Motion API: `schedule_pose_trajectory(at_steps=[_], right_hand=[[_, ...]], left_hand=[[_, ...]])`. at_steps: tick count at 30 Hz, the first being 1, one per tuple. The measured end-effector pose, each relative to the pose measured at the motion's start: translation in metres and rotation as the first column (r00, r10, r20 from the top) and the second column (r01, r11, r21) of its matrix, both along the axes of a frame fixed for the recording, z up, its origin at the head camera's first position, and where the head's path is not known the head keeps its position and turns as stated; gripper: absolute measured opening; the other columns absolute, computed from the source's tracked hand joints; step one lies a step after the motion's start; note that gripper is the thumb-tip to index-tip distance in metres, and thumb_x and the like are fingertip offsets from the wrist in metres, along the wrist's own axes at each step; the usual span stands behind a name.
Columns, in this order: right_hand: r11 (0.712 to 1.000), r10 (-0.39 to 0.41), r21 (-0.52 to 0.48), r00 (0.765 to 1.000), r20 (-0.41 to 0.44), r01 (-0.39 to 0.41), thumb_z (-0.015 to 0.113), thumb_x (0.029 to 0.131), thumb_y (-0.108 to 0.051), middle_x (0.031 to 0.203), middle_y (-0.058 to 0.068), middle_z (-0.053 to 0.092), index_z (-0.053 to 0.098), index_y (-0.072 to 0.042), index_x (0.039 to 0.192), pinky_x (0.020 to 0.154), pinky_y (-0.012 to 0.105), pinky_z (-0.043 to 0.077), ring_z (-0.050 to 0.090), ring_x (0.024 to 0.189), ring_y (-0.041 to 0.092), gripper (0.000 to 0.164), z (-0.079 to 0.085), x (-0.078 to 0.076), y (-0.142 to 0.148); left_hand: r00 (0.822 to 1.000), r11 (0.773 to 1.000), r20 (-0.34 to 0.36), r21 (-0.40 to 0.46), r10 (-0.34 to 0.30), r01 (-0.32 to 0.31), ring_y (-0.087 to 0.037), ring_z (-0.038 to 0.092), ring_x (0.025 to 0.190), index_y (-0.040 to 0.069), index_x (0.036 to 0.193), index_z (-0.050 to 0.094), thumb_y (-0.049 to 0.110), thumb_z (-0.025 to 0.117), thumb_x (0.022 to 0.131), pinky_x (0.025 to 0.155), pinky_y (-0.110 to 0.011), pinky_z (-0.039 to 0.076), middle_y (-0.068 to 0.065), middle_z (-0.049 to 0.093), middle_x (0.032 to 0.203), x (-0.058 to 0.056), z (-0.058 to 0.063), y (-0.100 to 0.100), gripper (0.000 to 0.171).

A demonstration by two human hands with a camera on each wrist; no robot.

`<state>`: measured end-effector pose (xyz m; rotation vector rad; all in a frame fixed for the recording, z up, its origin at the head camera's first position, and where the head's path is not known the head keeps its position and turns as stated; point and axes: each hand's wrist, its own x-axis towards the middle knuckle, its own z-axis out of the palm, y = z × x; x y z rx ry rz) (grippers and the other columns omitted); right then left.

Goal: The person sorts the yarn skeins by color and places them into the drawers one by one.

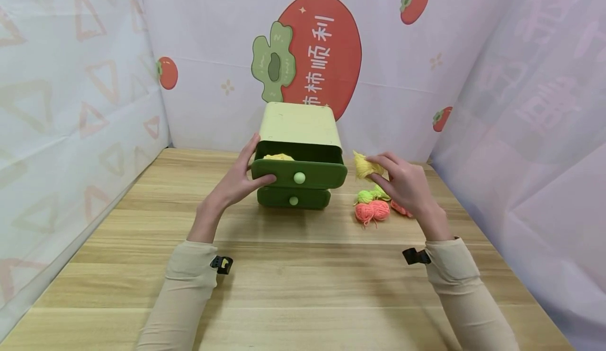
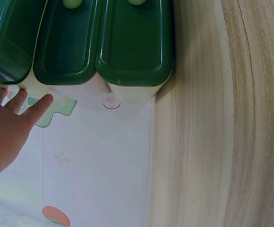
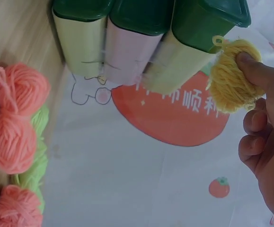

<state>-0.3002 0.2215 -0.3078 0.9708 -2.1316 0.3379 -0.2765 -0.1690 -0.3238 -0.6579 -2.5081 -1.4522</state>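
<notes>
A small drawer cabinet [image 1: 300, 122] with a cream top and dark green drawer fronts stands on the table. Its top drawer [image 1: 322, 174] is pulled out, with a yellow yarn skein [image 1: 278, 157] inside at the left. My left hand [image 1: 236, 180] rests on the cabinet's left side, thumb against the top drawer's front; in the left wrist view its visible fingers [image 2: 37, 109] are extended along the side. To the right of the drawer, my right hand [image 1: 404, 180] pinches another yellow yarn skein [image 3: 234, 75] between thumb and fingers, above the table.
Below my right hand lie a lime green skein [image 1: 366, 196], a coral skein [image 1: 371, 211] and a second coral skein [image 1: 401, 208], partly hidden. Lower drawers [image 2: 134, 47] are closed. Printed cloth walls [image 1: 199, 109] enclose the wooden table [image 1: 284, 288] at the back and sides.
</notes>
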Motion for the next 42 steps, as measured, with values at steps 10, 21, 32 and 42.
schedule_pose_trajectory(at_steps=[10, 21, 32, 42], right_hand=[[0.997, 0.055, -0.042, 0.998, -0.038, -0.057, 0.082, 0.082, -0.016, 0.102, 0.006, 0.070, 0.072, -0.011, 0.118, 0.042, 0.023, 0.035, 0.046, 0.052, 0.009, 0.037, 0.020, -0.008, -0.039], [0.994, 0.099, -0.043, 0.995, 0.009, -0.099, 0.078, 0.087, -0.018, 0.109, 0.008, 0.070, 0.070, -0.012, 0.123, 0.048, 0.026, 0.043, 0.051, 0.056, 0.016, 0.037, 0.026, -0.018, -0.068], [0.993, 0.105, -0.057, 0.993, 0.054, -0.102, 0.075, 0.090, -0.021, 0.116, 0.007, 0.068, 0.064, -0.015, 0.133, 0.046, 0.027, 0.039, 0.047, 0.055, 0.012, 0.045, 0.028, -0.019, -0.080], [0.993, 0.118, -0.045, 0.987, 0.111, -0.114, 0.070, 0.093, -0.022, 0.124, 0.006, 0.065, 0.063, -0.014, 0.135, 0.047, 0.026, 0.039, 0.046, 0.052, 0.010, 0.043, 0.026, -0.018, -0.084]], left_hand=[[1.000, 1.000, -0.008, 0.003, 0.002, -0.002, -0.022, 0.003, 0.156, 0.014, 0.162, 0.003, 0.024, 0.075, 0.091, 0.123, -0.054, 0.028, -0.005, 0.000, 0.169, 0.000, -0.001, -0.001, 0.102], [1.000, 1.000, 0.002, 0.004, 0.000, 0.000, -0.021, 0.004, 0.156, 0.015, 0.162, 0.003, 0.026, 0.074, 0.091, 0.123, -0.053, 0.028, -0.001, -0.001, 0.169, -0.001, -0.001, -0.001, 0.102], [1.000, 1.000, -0.005, 0.001, 0.002, -0.002, -0.021, 0.005, 0.156, 0.016, 0.162, 0.003, 0.027, 0.075, 0.091, 0.123, -0.052, 0.029, -0.001, 0.000, 0.169, -0.003, -0.001, -0.001, 0.102], [1.000, 1.000, -0.007, -0.003, 0.005, -0.005, -0.021, 0.005, 0.156, 0.015, 0.162, 0.003, 0.027, 0.075, 0.091, 0.123, -0.053, 0.029, -0.003, 0.000, 0.169, -0.002, 0.000, 0.000, 0.101]])
